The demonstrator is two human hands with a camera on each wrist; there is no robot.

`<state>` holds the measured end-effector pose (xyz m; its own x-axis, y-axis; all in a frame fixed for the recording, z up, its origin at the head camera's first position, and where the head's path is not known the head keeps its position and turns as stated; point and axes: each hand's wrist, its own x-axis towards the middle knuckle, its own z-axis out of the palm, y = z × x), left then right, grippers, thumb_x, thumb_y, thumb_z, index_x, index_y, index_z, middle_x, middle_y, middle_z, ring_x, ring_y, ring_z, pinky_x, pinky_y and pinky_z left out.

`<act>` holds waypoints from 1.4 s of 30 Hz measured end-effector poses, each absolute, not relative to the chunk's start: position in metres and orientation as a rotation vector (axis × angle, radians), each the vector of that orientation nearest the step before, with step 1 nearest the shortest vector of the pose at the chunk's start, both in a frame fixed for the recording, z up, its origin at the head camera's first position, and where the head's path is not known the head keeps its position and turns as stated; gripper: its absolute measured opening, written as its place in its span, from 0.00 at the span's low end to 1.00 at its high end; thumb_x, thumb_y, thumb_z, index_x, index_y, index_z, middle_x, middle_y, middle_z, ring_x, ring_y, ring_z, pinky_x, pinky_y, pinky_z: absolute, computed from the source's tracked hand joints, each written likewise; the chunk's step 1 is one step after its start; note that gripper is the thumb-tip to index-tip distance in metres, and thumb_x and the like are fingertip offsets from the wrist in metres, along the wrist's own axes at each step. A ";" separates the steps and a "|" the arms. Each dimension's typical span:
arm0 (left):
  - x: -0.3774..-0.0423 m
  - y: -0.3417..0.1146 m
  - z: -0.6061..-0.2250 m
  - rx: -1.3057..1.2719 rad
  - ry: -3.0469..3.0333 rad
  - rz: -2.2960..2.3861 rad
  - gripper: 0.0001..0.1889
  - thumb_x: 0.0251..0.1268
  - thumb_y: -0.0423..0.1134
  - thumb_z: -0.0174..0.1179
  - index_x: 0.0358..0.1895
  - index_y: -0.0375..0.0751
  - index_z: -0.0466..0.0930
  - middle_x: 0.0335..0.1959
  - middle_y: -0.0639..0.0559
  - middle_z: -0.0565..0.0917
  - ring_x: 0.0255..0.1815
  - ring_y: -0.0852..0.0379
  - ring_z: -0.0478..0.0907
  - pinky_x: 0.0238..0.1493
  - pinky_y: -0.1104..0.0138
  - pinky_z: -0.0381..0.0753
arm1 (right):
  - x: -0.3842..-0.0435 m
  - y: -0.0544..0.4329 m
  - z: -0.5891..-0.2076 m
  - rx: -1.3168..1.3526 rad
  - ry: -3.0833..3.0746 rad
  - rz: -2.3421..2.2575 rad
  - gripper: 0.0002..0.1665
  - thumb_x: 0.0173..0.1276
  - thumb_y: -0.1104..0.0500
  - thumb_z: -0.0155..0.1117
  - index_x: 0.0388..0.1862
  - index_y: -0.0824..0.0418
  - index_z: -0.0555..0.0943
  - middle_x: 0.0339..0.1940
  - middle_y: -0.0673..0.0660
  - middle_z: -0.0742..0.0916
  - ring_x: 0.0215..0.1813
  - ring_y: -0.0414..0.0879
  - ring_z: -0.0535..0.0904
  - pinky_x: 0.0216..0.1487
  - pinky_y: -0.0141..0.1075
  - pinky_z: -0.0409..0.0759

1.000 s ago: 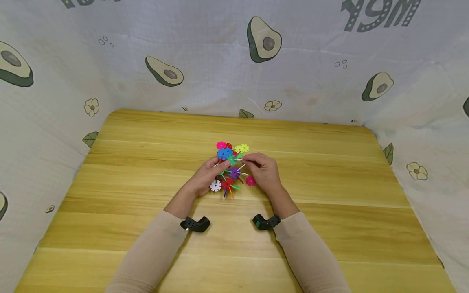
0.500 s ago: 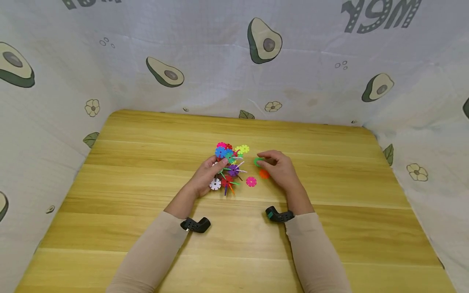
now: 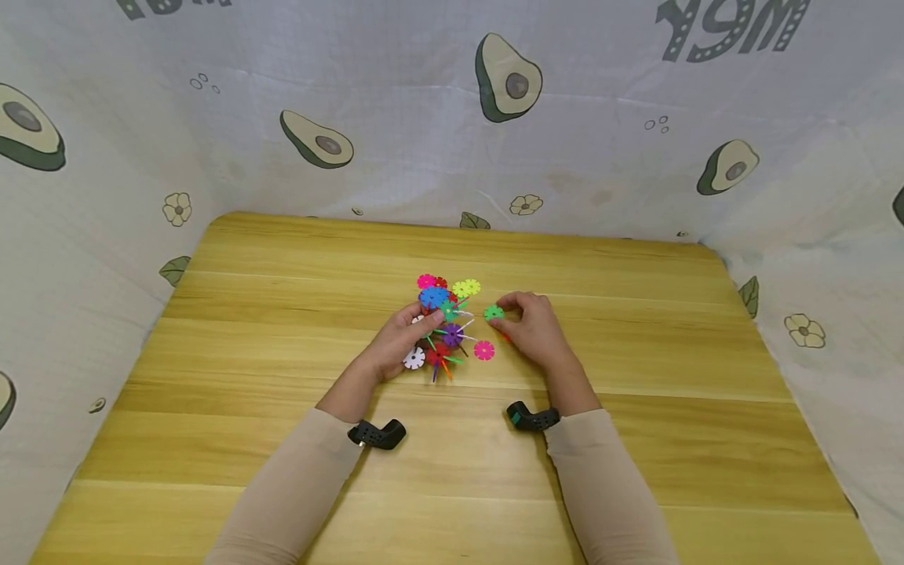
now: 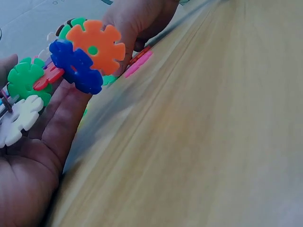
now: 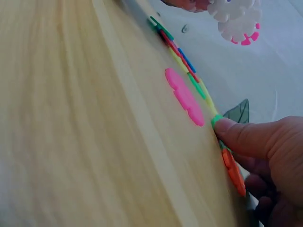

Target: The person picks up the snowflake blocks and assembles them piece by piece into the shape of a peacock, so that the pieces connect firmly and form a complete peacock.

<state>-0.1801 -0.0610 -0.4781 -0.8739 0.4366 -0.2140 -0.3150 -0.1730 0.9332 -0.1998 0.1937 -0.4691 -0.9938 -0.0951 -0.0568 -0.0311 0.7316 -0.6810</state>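
Mid-frame: my left fingers (image 3: 428,320) grip the cluster (image 3: 453,334); my right fingers (image 3: 520,298) pinch a green disc (image 3: 493,312): apparent pick-up, calling for a lift.

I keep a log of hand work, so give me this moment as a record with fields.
Left hand: holds a cluster of interlocked notched plastic discs
Right hand: pinches a green disc, apart from the cluster
Pink disc: flat on the wood-grain table
Orange disc: beside the right hand
Wrists: black device on each
Backdrop: white avocado-print cloth
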 end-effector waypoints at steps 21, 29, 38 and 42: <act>-0.181 -0.071 -0.484 0.364 1.445 2.005 0.13 0.79 0.48 0.55 0.51 0.41 0.77 0.38 0.59 0.88 0.40 0.63 0.87 0.45 0.71 0.88 | -0.190 0.163 -0.471 -0.305 2.021 -2.206 0.15 0.76 0.69 0.58 0.57 0.77 0.80 0.43 0.43 0.89 0.42 0.37 0.88 0.48 0.33 0.89; -0.181 -0.072 -0.482 0.365 1.421 1.982 0.13 0.77 0.52 0.57 0.47 0.45 0.77 0.37 0.59 0.88 0.39 0.64 0.87 0.43 0.72 0.88 | -0.189 0.160 -0.471 -0.336 2.029 -2.214 0.15 0.77 0.71 0.55 0.57 0.81 0.77 0.40 0.43 0.89 0.40 0.36 0.87 0.45 0.30 0.88; -0.181 -0.074 -0.481 0.395 1.421 1.948 0.27 0.64 0.64 0.65 0.50 0.44 0.77 0.39 0.59 0.89 0.40 0.64 0.87 0.44 0.72 0.88 | -0.189 0.159 -0.473 -0.394 1.940 -2.272 0.25 0.77 0.72 0.54 0.43 0.44 0.90 0.39 0.44 0.90 0.40 0.37 0.88 0.44 0.29 0.88; -0.181 -0.075 -0.482 0.388 1.427 1.949 0.21 0.74 0.57 0.59 0.53 0.43 0.77 0.40 0.60 0.88 0.42 0.64 0.88 0.46 0.71 0.88 | -0.189 0.159 -0.473 -0.406 2.016 -2.218 0.27 0.77 0.71 0.55 0.40 0.38 0.89 0.40 0.41 0.91 0.41 0.35 0.87 0.47 0.27 0.87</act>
<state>-0.1809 -0.0745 -0.4818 -0.7237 0.6736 -0.1502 -0.3464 -0.1664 0.9232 -0.1887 0.1586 -0.4731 -0.9573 -0.2641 0.1180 -0.0923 -0.1077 -0.9899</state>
